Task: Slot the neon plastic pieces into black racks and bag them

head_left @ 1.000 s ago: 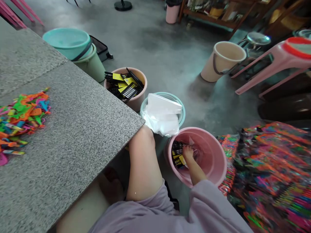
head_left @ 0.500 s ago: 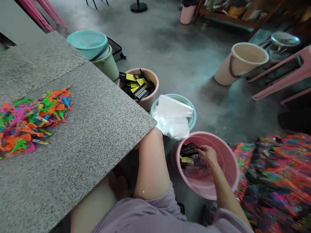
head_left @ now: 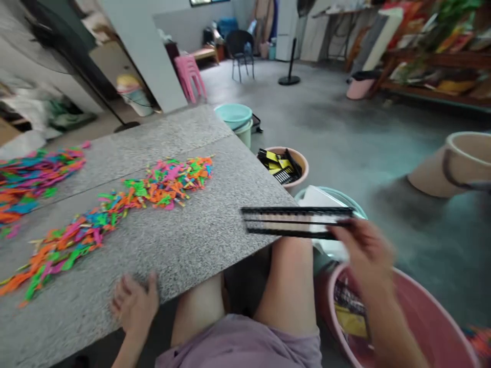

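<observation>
A long black slotted plastic rack (head_left: 297, 210) is pinched at its right end by my right hand (head_left: 364, 243). The rack is held level above the table's front right corner and my knee, slightly blurred. My left hand (head_left: 136, 301), fingers loosely curled and apart, is at the front edge of the speckled granite table (head_left: 199, 235) with nothing in it. Beyond that hand, a strip of small bright plastic pieces (head_left: 153, 189) in orange, green, pink and blue runs across the tabletop. Under my right forearm stands a pink tub (head_left: 425, 296) holding black and yellow items.
A peach bucket (head_left: 301, 156) of black racks with yellow labels stands beside the table. White plastic bags (head_left: 318, 199) lie on a light blue tub. Another colourful heap (head_left: 42, 176) is at the table's left. A beige bucket (head_left: 445, 168) stands at right.
My right hand has come up out of the pink tub with the black rack and moved over the table corner. The view has swung left and up, and my left hand now shows.
</observation>
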Action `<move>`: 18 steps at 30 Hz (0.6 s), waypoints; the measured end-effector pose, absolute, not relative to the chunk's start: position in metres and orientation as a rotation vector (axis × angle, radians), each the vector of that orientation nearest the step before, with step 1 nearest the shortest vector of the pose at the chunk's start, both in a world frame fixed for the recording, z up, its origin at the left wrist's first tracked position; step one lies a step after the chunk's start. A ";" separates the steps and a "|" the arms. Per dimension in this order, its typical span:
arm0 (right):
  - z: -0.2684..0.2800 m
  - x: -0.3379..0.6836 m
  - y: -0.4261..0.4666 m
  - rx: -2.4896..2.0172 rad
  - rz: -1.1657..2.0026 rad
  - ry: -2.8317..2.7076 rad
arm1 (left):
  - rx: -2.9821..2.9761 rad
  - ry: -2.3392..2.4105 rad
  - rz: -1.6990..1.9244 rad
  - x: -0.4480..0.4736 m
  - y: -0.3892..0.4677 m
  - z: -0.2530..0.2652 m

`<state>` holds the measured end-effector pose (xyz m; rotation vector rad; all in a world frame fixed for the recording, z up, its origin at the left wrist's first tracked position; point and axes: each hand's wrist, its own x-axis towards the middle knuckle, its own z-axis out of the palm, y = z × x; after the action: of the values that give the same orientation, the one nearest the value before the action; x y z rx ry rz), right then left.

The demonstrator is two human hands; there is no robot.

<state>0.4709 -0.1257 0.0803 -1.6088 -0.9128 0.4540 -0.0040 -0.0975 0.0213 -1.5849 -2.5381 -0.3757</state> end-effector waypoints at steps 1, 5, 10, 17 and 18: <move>0.078 0.440 -0.097 -1.494 0.620 -1.021 | -1.554 -2.551 -0.392 -0.001 -0.093 0.015; 0.046 0.342 -0.021 -1.500 0.878 -1.539 | -1.544 -2.582 -0.375 0.006 -0.085 -0.001; 0.016 0.331 0.020 -1.608 0.087 -1.918 | -1.566 -2.669 -0.407 -0.020 -0.085 0.001; -0.041 0.356 0.091 -1.821 -0.145 -2.068 | -0.941 -2.832 -0.456 -0.191 -0.002 0.056; -0.050 0.359 0.095 -1.819 -0.150 -2.087 | -0.895 -2.853 -0.445 -0.215 0.012 0.065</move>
<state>0.3593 0.0954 -0.0505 -1.8194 -2.0867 -0.1496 -0.2148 0.0118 0.0645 -0.8947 -2.8528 -0.4454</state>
